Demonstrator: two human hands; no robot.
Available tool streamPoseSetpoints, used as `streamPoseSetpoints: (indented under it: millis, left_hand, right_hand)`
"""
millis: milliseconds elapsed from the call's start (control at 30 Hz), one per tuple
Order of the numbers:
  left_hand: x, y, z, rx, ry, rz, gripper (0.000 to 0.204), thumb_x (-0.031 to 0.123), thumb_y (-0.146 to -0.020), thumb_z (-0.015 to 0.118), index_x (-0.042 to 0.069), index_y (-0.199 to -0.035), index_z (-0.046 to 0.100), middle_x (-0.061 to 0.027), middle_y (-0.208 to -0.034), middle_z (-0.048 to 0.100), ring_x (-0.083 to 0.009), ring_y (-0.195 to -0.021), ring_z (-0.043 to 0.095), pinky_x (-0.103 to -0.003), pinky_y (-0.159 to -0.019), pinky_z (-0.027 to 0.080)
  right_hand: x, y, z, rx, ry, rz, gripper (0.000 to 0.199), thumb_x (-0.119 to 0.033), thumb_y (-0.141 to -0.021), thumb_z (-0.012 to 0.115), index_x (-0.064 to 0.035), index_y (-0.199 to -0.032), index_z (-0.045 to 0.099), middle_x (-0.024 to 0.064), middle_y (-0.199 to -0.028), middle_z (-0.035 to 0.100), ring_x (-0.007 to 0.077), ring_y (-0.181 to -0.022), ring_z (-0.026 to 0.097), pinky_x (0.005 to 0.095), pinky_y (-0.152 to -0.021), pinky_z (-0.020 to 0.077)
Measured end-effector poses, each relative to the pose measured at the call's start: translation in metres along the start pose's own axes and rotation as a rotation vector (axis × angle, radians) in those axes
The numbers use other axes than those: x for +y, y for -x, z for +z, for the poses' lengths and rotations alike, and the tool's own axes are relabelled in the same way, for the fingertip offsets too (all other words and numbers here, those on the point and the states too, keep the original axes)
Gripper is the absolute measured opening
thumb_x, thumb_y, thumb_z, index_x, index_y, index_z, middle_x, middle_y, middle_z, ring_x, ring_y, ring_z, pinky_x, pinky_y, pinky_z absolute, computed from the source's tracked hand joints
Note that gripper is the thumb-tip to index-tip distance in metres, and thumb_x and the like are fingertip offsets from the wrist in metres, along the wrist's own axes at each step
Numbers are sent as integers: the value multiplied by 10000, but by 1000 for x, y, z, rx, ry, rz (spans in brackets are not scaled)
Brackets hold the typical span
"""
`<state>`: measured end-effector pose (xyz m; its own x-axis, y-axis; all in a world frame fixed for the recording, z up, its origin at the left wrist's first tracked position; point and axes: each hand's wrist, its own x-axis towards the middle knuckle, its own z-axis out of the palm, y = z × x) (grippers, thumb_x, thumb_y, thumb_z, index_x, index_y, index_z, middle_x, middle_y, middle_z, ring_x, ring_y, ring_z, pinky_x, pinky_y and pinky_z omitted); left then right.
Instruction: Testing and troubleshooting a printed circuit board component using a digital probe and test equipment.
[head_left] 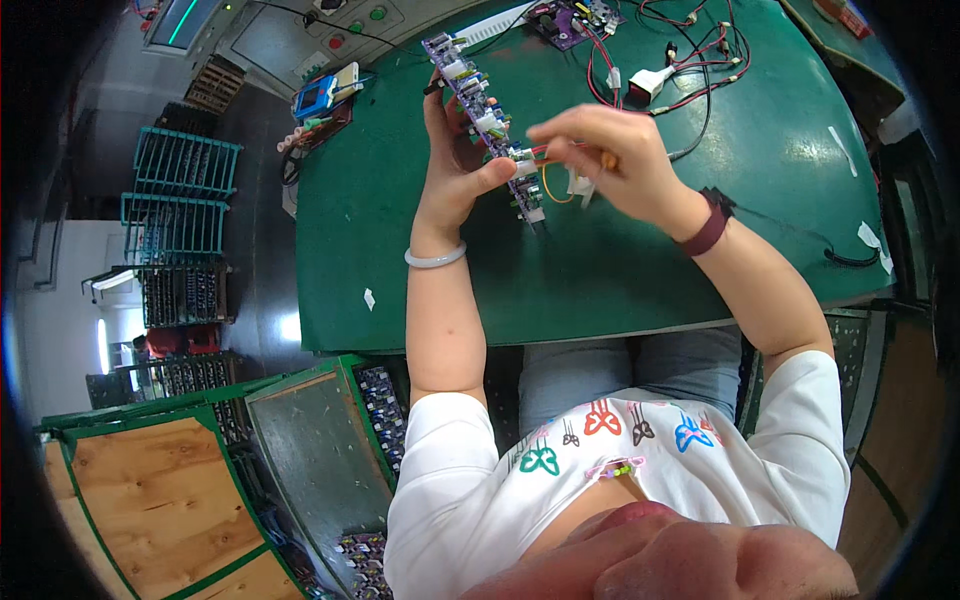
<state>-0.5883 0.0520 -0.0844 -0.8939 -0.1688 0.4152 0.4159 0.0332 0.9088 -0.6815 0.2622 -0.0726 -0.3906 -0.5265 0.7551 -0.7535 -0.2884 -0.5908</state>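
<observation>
A long circuit board (488,122), crowded with white connectors and small parts, is tilted on edge above the green table. My left hand (450,185) grips it from the left side, thumb on its near part and fingers behind. To the right of the board, the fingers of my right hand (635,165) are bent around thin red and yellow wires (547,186). These wires run to a white connector (522,167) at the board's edge; whether its plug is fully seated cannot be made out. White pieces (580,187) hang blurred under the right fingers.
Another purple circuit board (572,25) lies at the table's far edge. Red and black cables (735,65) with a white-and-black plug (650,86) spread at the far right. A blue meter (316,97) stands far left. Racks of boards (185,160) stand left of the green table (620,285).
</observation>
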Motion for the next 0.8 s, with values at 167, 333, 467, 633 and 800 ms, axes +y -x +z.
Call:
streamPoseSetpoints:
  millis: [167,333,467,633,800]
  left_hand:
    - [7,-3,-6,-152,100,-67,1146,295,-708,902,178,-1584,171,-170,-1575,323,-316,-1361,472,-488,-1100,452]
    - [11,-4,-11,-203,197,-115,1242,179,-621,932,148,-1585,149,-152,-1597,279,-310,-1363,475,-445,-1091,464]
    - [8,-4,-7,-184,217,-105,1250,245,-591,943,86,-1574,188,-150,-1600,280,-294,-1337,505,-430,-1067,491]
    - [10,-3,-4,-178,222,-116,1213,285,-568,953,47,-1546,274,-141,-1594,301,-268,-1315,529,-422,-1073,488]
    - [11,-1,-5,-178,212,-127,1218,304,-564,956,18,-1537,281,-133,-1594,304,-257,-1313,532,-422,-1077,484]
  right_hand:
    - [48,3,0,-165,63,238,149,-114,-865,728,-49,-998,752,109,-882,751,272,-807,732,341,-736,567]
    - [52,6,17,-266,157,353,162,-156,-849,747,-106,-998,786,120,-867,747,295,-772,715,353,-709,564]
    - [50,6,23,-307,183,325,157,-154,-862,739,-158,-1007,798,109,-868,744,290,-768,712,380,-671,556]
    - [48,4,21,-353,196,320,174,-118,-861,724,-156,-1013,799,103,-919,733,300,-815,702,400,-680,552]
    - [41,0,19,-394,217,329,214,-70,-853,710,-159,-1025,800,103,-946,727,310,-849,695,416,-694,548]
